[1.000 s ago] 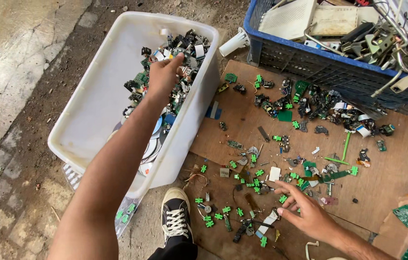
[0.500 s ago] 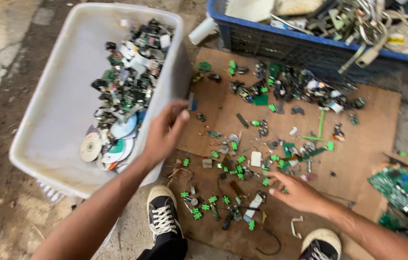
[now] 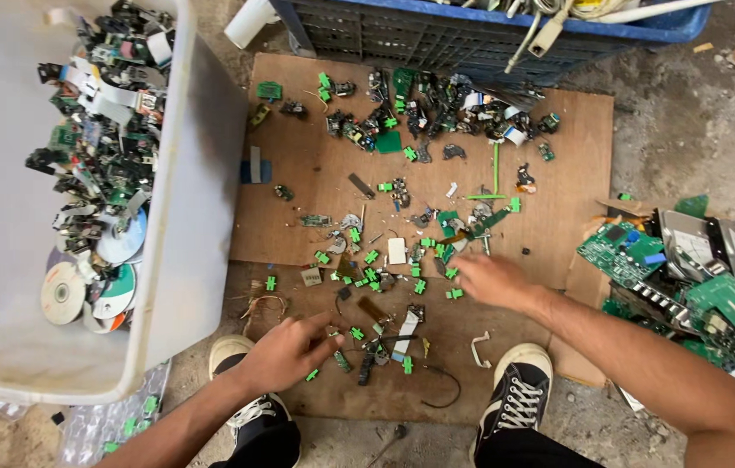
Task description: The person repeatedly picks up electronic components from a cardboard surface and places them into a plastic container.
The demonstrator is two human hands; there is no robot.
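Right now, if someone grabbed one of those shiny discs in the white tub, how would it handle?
The discs look thin, flat and glossy, so probably light, stiff and slippery. They lie overlapping at the white tub's bottom, flat against it, so an edge may be hard to lift. Stood on its rim, a disc would likely roll.

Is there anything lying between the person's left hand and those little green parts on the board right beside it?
Nothing visible does. The left hand hovers low over the brown board, its fingertips right beside a small green part, with only bare board and tiny scraps between them.
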